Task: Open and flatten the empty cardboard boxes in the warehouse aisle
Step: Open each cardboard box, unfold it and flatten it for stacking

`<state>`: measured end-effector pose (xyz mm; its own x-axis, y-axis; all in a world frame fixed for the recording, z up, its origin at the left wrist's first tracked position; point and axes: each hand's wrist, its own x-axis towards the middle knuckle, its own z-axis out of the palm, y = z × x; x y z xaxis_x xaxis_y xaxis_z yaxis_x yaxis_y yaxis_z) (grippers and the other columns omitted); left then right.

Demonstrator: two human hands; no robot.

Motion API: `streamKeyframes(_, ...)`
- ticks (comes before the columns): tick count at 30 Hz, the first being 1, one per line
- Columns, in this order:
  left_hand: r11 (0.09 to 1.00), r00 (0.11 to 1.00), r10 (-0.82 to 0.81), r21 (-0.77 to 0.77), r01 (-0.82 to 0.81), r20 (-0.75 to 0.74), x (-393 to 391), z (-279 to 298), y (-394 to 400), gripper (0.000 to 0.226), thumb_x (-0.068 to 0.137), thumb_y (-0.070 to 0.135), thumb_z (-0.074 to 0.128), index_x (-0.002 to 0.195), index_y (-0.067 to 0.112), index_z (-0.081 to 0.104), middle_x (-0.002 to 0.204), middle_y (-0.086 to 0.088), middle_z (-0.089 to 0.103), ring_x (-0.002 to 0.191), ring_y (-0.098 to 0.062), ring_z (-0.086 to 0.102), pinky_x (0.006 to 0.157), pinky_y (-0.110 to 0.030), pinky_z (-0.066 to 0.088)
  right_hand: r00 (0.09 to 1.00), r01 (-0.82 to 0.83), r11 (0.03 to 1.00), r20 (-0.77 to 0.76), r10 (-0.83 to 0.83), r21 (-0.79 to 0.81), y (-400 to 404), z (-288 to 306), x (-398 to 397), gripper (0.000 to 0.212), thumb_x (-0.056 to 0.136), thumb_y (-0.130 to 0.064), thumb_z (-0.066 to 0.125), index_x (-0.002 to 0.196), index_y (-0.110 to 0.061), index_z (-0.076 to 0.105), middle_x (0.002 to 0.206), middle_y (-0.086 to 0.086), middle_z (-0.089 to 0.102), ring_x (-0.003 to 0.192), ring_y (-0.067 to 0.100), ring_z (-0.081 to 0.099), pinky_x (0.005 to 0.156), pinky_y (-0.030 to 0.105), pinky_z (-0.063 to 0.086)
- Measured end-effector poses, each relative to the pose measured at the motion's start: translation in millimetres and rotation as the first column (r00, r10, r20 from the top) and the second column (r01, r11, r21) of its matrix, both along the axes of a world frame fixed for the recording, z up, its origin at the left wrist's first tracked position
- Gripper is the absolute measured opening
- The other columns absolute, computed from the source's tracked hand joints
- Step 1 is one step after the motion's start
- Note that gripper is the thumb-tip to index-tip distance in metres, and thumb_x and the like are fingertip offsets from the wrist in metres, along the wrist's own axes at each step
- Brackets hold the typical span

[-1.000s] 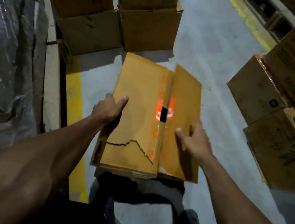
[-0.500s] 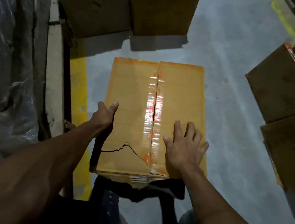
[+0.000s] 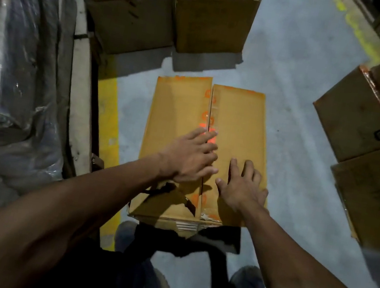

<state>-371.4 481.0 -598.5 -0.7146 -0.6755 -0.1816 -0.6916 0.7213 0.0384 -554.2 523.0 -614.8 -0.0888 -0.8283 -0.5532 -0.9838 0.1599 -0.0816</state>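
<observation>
- Where the grey concrete floor (image 3: 294, 91) of the aisle opens between stacks, a yellow-brown cardboard box (image 3: 239, 117) lies in front of the person, its two top flaps closed and meeting along a centre seam.
- Orange printed marks and shiny tape run down that seam, brightest just beyond the fingers of the left hand.
- The left hand (image 3: 187, 157) lies palm down on the left flap, fingers straight and spread, with the fingertips reaching across the seam; it grips nothing.
- The right hand (image 3: 243, 186) lies palm down on the right flap just beside the seam, fingers straight and slightly spread, thumb pointing toward the left hand; it also grips nothing.
- The two hands are close together, nearly touching at the thumb side.
- A jagged tear (image 3: 175, 193) cuts through the left flap near the box's closer edge, just below the left wrist.
- Brown stacked boxes (image 3: 213, 21) stand beyond the far end of the box, apart from it, and more brown cartons (image 3: 355, 119) are piled at the right of the aisle.
- A yellow floor stripe (image 3: 108, 109) runs along the left, beside a pale post (image 3: 79, 88) and goods wrapped in dark plastic film (image 3: 20, 50).
- The person's shoes (image 3: 248, 284) show at the bottom, near the box's closer edge.
</observation>
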Motion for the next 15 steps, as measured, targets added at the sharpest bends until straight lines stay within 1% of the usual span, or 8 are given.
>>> streamKeyframes(1, 0.996, 0.995, -0.073, -0.041, 0.076, 0.062, -2, 3, -2, 0.077, 0.096, 0.056, 0.005, 0.119, 0.017, 0.068, 0.132, -0.009, 0.062, 0.144, -0.03, 0.035, 0.12, -0.042, -0.004, 1.0, -0.001, 1.0, -0.006, 0.001, -0.003, 0, -1, 1, 0.074, 0.099, -0.059, 0.04, 0.158, -0.035, 0.002, 0.163, 0.003, -0.002, 0.147, 0.03, 0.008, 0.11, 0.062, 0.028)
streamKeyframes(3, 0.975, 0.979, -0.173, -0.121, 0.186, 0.108, 0, 12, -8, 0.073, 0.096, 0.054, 0.012, 0.101, 0.016, 0.073, 0.105, -0.008, 0.07, 0.116, -0.027, 0.058, 0.119, -0.041, 0.003, 1.0, -0.002, 1.0, -0.018, 0.001, -0.005, 0, -2, 1, 0.074, 0.099, -0.059, 0.04, 0.157, -0.035, 0.002, 0.162, 0.003, -0.001, 0.146, 0.03, 0.009, 0.108, 0.062, 0.029)
streamKeyframes(5, 0.944, 0.97, -0.237, -0.223, 0.244, 0.058, 9, 25, -12, 0.058, 0.096, 0.049, 0.028, 0.084, 0.015, 0.073, 0.083, -0.007, 0.068, 0.087, -0.025, 0.063, 0.116, -0.042, 0.023, 1.0, -0.005, 1.0, -0.028, 0.005, -0.004, 0, -2, 2, 0.074, 0.1, -0.058, 0.04, 0.158, -0.035, 0.001, 0.161, 0.003, 0.0, 0.146, 0.03, 0.01, 0.108, 0.061, 0.03)
streamKeyframes(6, 0.937, 0.967, -0.251, -0.24, 0.253, 0.037, 13, 36, -13, 0.051, 0.096, 0.047, 0.037, 0.076, 0.015, 0.071, 0.076, -0.006, 0.067, 0.079, -0.023, 0.063, 0.111, -0.042, 0.034, 1.0, -0.004, 1.0, -0.031, 0.004, -0.002, 1, -2, 3, 0.074, 0.1, -0.058, 0.04, 0.158, -0.035, 0.0, 0.161, 0.003, 0.0, 0.146, 0.03, 0.01, 0.108, 0.061, 0.03)
streamKeyframes(7, 0.946, 0.969, -0.24, -0.21, 0.246, 0.054, 15, 51, -11, 0.047, 0.096, 0.046, 0.041, 0.073, 0.016, 0.07, 0.074, -0.005, 0.066, 0.075, -0.023, 0.062, 0.104, -0.04, 0.043, 1.0, -0.001, 1.0, -0.031, 0.001, 0.0, 1, -1, 3, 0.074, 0.1, -0.057, 0.041, 0.158, -0.035, 0.0, 0.161, 0.004, -0.001, 0.146, 0.03, 0.01, 0.108, 0.061, 0.03)
streamKeyframes(9, 0.978, 0.975, -0.137, -0.134, 0.161, 0.172, 20, 75, -4, 0.048, 0.099, 0.047, 0.038, 0.079, 0.016, 0.068, 0.081, -0.004, 0.067, 0.077, -0.023, 0.061, 0.089, -0.036, 0.049, 1.0, 0.003, 1.0, -0.028, -0.002, 0.005, 1, 0, 5, 0.075, 0.1, -0.056, 0.042, 0.158, -0.034, 0.0, 0.162, 0.004, -0.001, 0.146, 0.03, 0.009, 0.107, 0.061, 0.03)
streamKeyframes(12, 0.98, 0.949, 0.104, -0.196, -0.046, 0.296, 27, 94, 4, 0.047, 0.1, 0.05, 0.034, 0.089, 0.016, 0.066, 0.095, -0.004, 0.068, 0.085, -0.027, 0.065, 0.071, -0.033, 0.045, 1.0, 0.003, 1.0, -0.019, -0.003, 0.005, 1, 2, 6, 0.075, 0.1, -0.055, 0.043, 0.158, -0.032, -0.001, 0.162, 0.005, -0.002, 0.146, 0.03, 0.01, 0.106, 0.06, 0.033)
streamKeyframes(15, 0.954, 0.843, 0.291, -0.206, -0.218, 0.452, 40, 92, 13, 0.04, 0.104, 0.047, 0.035, 0.1, 0.02, 0.065, 0.102, -0.002, 0.065, 0.092, -0.023, 0.063, 0.067, -0.03, 0.039, 1.0, -0.007, 1.0, -0.023, 0.007, -0.001, 3, 3, 7, 0.075, 0.101, -0.053, 0.042, 0.158, -0.031, -0.002, 0.162, 0.006, 0.0, 0.146, 0.03, 0.011, 0.105, 0.058, 0.036)
